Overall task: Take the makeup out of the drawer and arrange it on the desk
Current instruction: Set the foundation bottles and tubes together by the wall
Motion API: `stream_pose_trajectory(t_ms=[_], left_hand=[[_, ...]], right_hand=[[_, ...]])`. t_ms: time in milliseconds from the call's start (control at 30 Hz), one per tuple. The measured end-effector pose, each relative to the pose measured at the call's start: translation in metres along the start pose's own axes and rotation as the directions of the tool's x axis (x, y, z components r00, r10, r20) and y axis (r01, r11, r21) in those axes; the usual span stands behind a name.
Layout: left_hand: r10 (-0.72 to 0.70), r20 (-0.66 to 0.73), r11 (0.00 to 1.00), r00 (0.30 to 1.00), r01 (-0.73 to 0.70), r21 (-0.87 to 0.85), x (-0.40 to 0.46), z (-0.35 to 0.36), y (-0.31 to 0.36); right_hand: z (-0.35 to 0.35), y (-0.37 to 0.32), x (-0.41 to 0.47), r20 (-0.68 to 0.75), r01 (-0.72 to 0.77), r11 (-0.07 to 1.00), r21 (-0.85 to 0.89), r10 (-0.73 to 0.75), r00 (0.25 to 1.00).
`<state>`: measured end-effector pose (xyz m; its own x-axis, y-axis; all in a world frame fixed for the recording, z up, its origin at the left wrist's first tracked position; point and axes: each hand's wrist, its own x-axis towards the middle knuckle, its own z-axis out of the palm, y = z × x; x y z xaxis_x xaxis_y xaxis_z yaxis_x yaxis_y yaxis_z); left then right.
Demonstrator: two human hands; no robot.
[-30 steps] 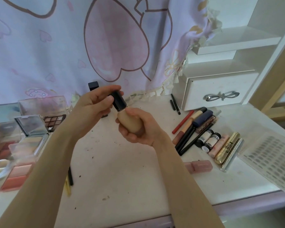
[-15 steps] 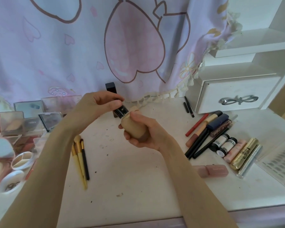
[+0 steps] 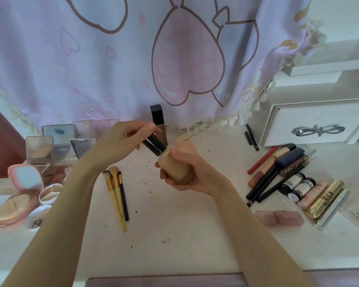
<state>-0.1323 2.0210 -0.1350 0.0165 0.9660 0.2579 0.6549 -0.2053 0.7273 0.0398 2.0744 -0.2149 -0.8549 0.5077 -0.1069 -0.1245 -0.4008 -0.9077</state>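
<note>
Foundation bottle [image 3: 174, 169] held at frame centre above the desk [image 3: 174, 235].
The right hand [image 3: 187, 168] gripped its body, hiding the lower half; the left hand [image 3: 129, 135] pinched the black cap [image 3: 154, 145]. Palettes [image 3: 39, 150] at left were partly cut off. Versus 0.5 s earlier, the view sat lower, revealing more brushes [image 3: 116, 195].

two bare forearms, sleeveless, hands [image 3: 151, 148] without rings or wristwear

Heart-print curtain [image 3: 174, 59] — white shelf [image 3: 330, 67] beside it
</note>
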Motion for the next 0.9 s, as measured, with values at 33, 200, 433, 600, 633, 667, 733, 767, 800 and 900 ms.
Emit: stream_pose_trajectory(t_ms=[33, 200, 433, 600, 633, 667, 733, 767, 800, 900], left_hand=[[0.007, 0.048, 0.999, 0.999, -0.006, -0.038, -0.002, -0.002, 0.001], [0.032, 0.246, 0.986, 0.969, 0.009, -0.166, -0.007, -0.011, -0.004], [-0.025, 0.076, 1.000, 0.997, 0.025, 0.000, -0.004, -0.003, -0.008], [0.017, 0.234, 0.998, 0.972, -0.002, -0.068, -0.009, -0.012, -0.017], [0.012, 0.210, 0.997, 0.978, 0.004, -0.076, -0.009, -0.011, -0.018], [0.006, 0.176, 0.996, 0.984, 0.010, -0.087, -0.009, -0.011, -0.018], [0.016, 0.105, 0.998, 0.994, -0.009, -0.068, -0.009, -0.009, -0.017], [0.019, 0.068, 0.999, 0.997, -0.016, -0.042, -0.008, -0.009, -0.017], [0.015, 0.040, 1.000, 0.999, -0.015, -0.019, -0.008, -0.010, -0.017], [-0.001, -0.024, 1.000, 1.000, 0.000, -0.024, -0.007, -0.011, -0.018]], right_hand=[[0.000, 0.000, 0.000, 0.003, -0.004, 1.000, -0.001, 0.004, 1.000], [-0.004, 0.000, -0.001, -0.002, -0.041, 0.999, 0.016, 0.041, 0.999], [0.000, 0.002, 0.001, 0.017, -0.046, 0.999, -0.008, 0.046, 0.999], [-0.004, 0.000, 0.000, -0.009, -0.058, 0.998, 0.020, 0.058, 0.998], [-0.004, 0.000, 0.000, -0.010, -0.062, 0.998, 0.018, 0.062, 0.998], [-0.004, 0.001, 0.000, -0.010, -0.063, 0.998, 0.013, 0.063, 0.998], [-0.003, 0.001, 0.001, -0.016, -0.058, 0.998, -0.002, 0.058, 0.998], [-0.003, 0.001, 0.001, -0.022, -0.055, 0.998, -0.011, 0.055, 0.998], [-0.003, 0.001, 0.001, -0.027, -0.053, 0.998, -0.016, 0.052, 0.998], [-0.005, 0.001, 0.000, -0.034, -0.033, 0.999, -0.025, 0.032, 0.999]])
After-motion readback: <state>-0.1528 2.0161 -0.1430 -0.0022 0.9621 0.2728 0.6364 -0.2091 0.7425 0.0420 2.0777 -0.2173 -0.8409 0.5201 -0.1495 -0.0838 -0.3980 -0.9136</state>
